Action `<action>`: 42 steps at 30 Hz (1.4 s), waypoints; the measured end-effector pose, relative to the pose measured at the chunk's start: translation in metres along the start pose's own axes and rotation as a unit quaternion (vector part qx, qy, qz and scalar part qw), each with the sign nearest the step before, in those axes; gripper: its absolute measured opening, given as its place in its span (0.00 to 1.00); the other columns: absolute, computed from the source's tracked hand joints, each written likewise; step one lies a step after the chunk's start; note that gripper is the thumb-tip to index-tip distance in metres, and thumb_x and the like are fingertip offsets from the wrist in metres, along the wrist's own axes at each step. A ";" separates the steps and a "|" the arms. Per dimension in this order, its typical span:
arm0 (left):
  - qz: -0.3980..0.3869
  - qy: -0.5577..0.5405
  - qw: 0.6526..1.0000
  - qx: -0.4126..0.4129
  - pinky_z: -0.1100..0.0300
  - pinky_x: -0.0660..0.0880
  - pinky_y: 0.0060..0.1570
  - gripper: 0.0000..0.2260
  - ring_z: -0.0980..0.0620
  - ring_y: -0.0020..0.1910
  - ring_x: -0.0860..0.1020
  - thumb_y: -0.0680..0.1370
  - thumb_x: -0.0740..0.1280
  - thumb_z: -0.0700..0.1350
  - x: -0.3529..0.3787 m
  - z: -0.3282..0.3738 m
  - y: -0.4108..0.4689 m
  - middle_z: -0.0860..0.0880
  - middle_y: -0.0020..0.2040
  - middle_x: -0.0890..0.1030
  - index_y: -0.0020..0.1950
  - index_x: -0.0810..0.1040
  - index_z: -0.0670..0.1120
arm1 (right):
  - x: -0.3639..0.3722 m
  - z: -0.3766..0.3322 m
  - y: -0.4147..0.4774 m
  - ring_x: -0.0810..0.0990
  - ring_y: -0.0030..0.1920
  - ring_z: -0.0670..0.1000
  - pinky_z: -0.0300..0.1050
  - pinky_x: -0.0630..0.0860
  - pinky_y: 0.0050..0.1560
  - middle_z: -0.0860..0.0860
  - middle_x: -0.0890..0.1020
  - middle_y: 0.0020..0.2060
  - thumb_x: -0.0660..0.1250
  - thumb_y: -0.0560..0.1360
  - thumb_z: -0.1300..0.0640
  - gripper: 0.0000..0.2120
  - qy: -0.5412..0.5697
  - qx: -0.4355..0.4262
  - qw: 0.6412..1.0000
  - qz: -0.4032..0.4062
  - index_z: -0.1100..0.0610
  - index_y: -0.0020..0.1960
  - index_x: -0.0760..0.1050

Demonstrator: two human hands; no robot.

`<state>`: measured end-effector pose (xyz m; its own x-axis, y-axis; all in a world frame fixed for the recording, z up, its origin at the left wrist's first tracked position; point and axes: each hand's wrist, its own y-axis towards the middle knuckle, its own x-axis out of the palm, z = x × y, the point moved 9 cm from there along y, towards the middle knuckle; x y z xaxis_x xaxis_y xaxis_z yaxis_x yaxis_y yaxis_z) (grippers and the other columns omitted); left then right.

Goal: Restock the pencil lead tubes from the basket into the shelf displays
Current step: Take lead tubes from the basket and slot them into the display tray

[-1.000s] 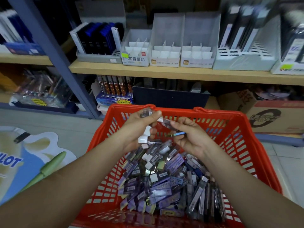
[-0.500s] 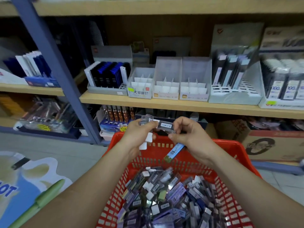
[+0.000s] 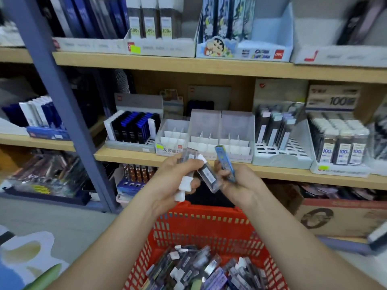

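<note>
A red plastic basket [image 3: 201, 229] sits low in front of me, piled with several pencil lead tubes [image 3: 201, 268]. My left hand [image 3: 171, 181] grips a few clear tubes with white caps [image 3: 185, 185]. A dark tube [image 3: 207, 174] lies slanted between both hands. My right hand [image 3: 240, 181] holds a blue tube [image 3: 225, 162] upright. Both hands hover above the basket's far rim, just in front of the middle shelf. Behind them stand white divided display boxes [image 3: 217, 141] whose slots look empty.
A wooden shelf edge [image 3: 293, 174] runs behind my hands. A tray of black and blue tubes [image 3: 134, 128] stands left of the white boxes, a partly filled tray [image 3: 278, 139] to the right. A blue steel upright [image 3: 62, 105] rises at left. A cardboard box [image 3: 335, 216] sits on the floor.
Both hands have risen out of the basket up to shelf level, carrying the tubes. The blue tube in my right hand has turned from hanging down to upright. The view has tilted upward.
</note>
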<state>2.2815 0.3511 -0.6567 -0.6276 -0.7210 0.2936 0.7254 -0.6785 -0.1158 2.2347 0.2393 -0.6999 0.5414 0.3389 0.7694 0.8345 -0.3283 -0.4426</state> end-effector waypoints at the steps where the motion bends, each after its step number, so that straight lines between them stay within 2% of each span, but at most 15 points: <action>1: 0.002 0.022 1.000 0.015 0.64 0.62 0.20 0.02 0.53 0.21 0.68 0.77 0.66 0.36 0.007 0.004 0.000 0.44 0.33 0.77 0.47 0.76 0.41 | 0.001 0.000 0.002 0.69 0.30 0.46 0.33 0.67 0.22 0.56 0.73 0.34 0.53 0.80 0.70 0.10 -0.055 -0.006 0.998 0.002 0.66 0.50 0.73; 5: 0.077 0.166 0.978 0.100 0.68 0.65 0.20 0.03 0.56 0.20 0.71 0.76 0.68 0.35 0.018 0.029 -0.004 0.49 0.27 0.78 0.47 0.77 0.41 | 0.025 -0.013 -0.002 0.74 0.32 0.55 0.48 0.72 0.36 0.62 0.78 0.40 0.60 0.76 0.69 0.13 -0.286 -0.041 0.956 -0.046 0.69 0.57 0.79; 8: 0.141 0.207 0.958 0.142 0.63 0.72 0.25 0.04 0.54 0.25 0.76 0.74 0.70 0.33 0.017 0.044 -0.003 0.48 0.30 0.80 0.46 0.78 0.39 | 0.046 -0.020 -0.011 0.78 0.28 0.57 0.56 0.79 0.42 0.62 0.82 0.35 0.58 0.76 0.68 0.14 -0.407 -0.062 0.909 -0.056 0.61 0.44 0.83; 10: 0.164 0.239 0.945 0.149 0.62 0.74 0.30 0.06 0.54 0.31 0.77 0.72 0.72 0.32 0.022 0.049 0.003 0.49 0.33 0.81 0.47 0.79 0.38 | 0.050 -0.031 -0.014 0.80 0.31 0.57 0.52 0.78 0.40 0.59 0.82 0.34 0.57 0.77 0.66 0.16 -0.480 -0.103 0.870 -0.031 0.57 0.41 0.82; 13: 0.184 0.352 0.906 0.149 0.62 0.73 0.33 0.07 0.54 0.32 0.77 0.71 0.71 0.34 0.040 0.049 0.013 0.51 0.34 0.80 0.44 0.77 0.44 | 0.041 -0.052 -0.010 0.78 0.36 0.56 0.45 0.75 0.37 0.58 0.81 0.39 0.54 0.79 0.64 0.16 -0.514 -0.173 0.840 0.001 0.61 0.48 0.81; 15: 0.206 0.450 0.857 0.145 0.57 0.75 0.37 0.08 0.50 0.37 0.79 0.71 0.69 0.37 0.049 0.046 0.020 0.52 0.36 0.80 0.42 0.74 0.50 | 0.031 -0.061 -0.001 0.77 0.37 0.56 0.48 0.76 0.38 0.59 0.80 0.41 0.54 0.81 0.60 0.15 -0.497 -0.182 0.848 0.015 0.63 0.48 0.78; 18: 0.242 0.503 0.818 0.136 0.55 0.76 0.41 0.08 0.49 0.42 0.79 0.73 0.67 0.39 0.051 0.050 0.024 0.53 0.41 0.80 0.46 0.74 0.51 | 0.020 -0.047 0.011 0.79 0.42 0.57 0.51 0.79 0.45 0.59 0.81 0.44 0.54 0.82 0.48 0.18 -0.450 -0.083 0.889 0.017 0.59 0.50 0.76; 21: 0.246 0.534 0.795 0.149 0.61 0.71 0.35 0.06 0.52 0.40 0.78 0.74 0.66 0.39 0.053 0.064 0.024 0.54 0.40 0.79 0.48 0.74 0.50 | 0.022 -0.024 0.011 0.79 0.36 0.54 0.46 0.80 0.35 0.56 0.80 0.38 0.56 0.82 0.49 0.15 -0.318 0.013 0.948 -0.015 0.57 0.48 0.76; 24: 0.235 0.497 0.820 0.158 0.60 0.75 0.37 0.02 0.52 0.39 0.79 0.75 0.67 0.42 0.050 0.069 0.025 0.51 0.39 0.81 0.45 0.76 0.49 | 0.022 -0.022 0.011 0.73 0.24 0.49 0.35 0.70 0.23 0.54 0.77 0.29 0.60 0.82 0.48 0.14 -0.258 0.031 0.966 -0.005 0.57 0.48 0.76; 27: 0.191 0.301 0.927 0.114 0.59 0.74 0.35 0.04 0.53 0.32 0.77 0.77 0.69 0.45 0.039 0.059 0.032 0.49 0.37 0.80 0.44 0.77 0.46 | 0.021 -0.026 0.016 0.66 0.19 0.46 0.32 0.61 0.19 0.54 0.76 0.26 0.59 0.82 0.45 0.17 -0.250 0.029 0.968 -0.016 0.59 0.50 0.76; 29: 0.149 0.213 0.961 0.096 0.59 0.70 0.31 0.07 0.53 0.28 0.74 0.78 0.69 0.49 0.036 0.059 0.034 0.48 0.35 0.78 0.45 0.77 0.46 | 0.014 -0.035 0.019 0.65 0.20 0.47 0.33 0.59 0.19 0.54 0.75 0.29 0.58 0.82 0.45 0.19 -0.277 0.002 0.961 0.015 0.60 0.47 0.76; 34: 0.065 0.363 0.920 0.131 0.62 0.76 0.32 0.09 0.55 0.31 0.78 0.73 0.74 0.47 0.059 0.058 0.033 0.48 0.37 0.82 0.49 0.78 0.45 | 0.011 -0.058 0.021 0.71 0.24 0.51 0.37 0.65 0.24 0.56 0.75 0.29 0.55 0.83 0.47 0.20 -0.364 -0.126 0.918 0.089 0.62 0.47 0.77; 36: 0.087 0.362 0.917 0.145 0.59 0.77 0.36 0.07 0.57 0.33 0.79 0.73 0.74 0.43 0.050 0.057 0.041 0.50 0.38 0.83 0.48 0.78 0.48 | 0.020 -0.051 0.020 0.72 0.24 0.50 0.37 0.66 0.24 0.54 0.76 0.28 0.58 0.82 0.46 0.19 -0.352 -0.127 0.925 0.063 0.62 0.51 0.78; 38: 0.089 0.345 0.922 0.151 0.62 0.73 0.32 0.06 0.59 0.29 0.77 0.74 0.71 0.40 0.039 0.064 0.049 0.53 0.35 0.81 0.45 0.78 0.50 | 0.032 -0.042 0.017 0.74 0.24 0.48 0.37 0.70 0.24 0.53 0.78 0.25 0.62 0.81 0.47 0.16 -0.315 -0.099 0.944 0.018 0.60 0.51 0.78; 42: 0.043 0.297 0.942 0.153 0.66 0.73 0.28 0.06 0.60 0.28 0.78 0.75 0.70 0.37 0.018 0.075 0.057 0.50 0.36 0.81 0.47 0.77 0.46 | 0.056 -0.030 0.011 0.80 0.30 0.49 0.36 0.77 0.27 0.58 0.82 0.35 0.66 0.79 0.53 0.10 -0.239 -0.042 0.966 -0.089 0.61 0.53 0.78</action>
<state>2.3328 0.3096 -0.5869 -0.5444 -0.7844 -0.2972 0.7710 -0.6075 0.1913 2.2710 0.2278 -0.6482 0.3926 0.7582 0.5206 0.9182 -0.2908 -0.2690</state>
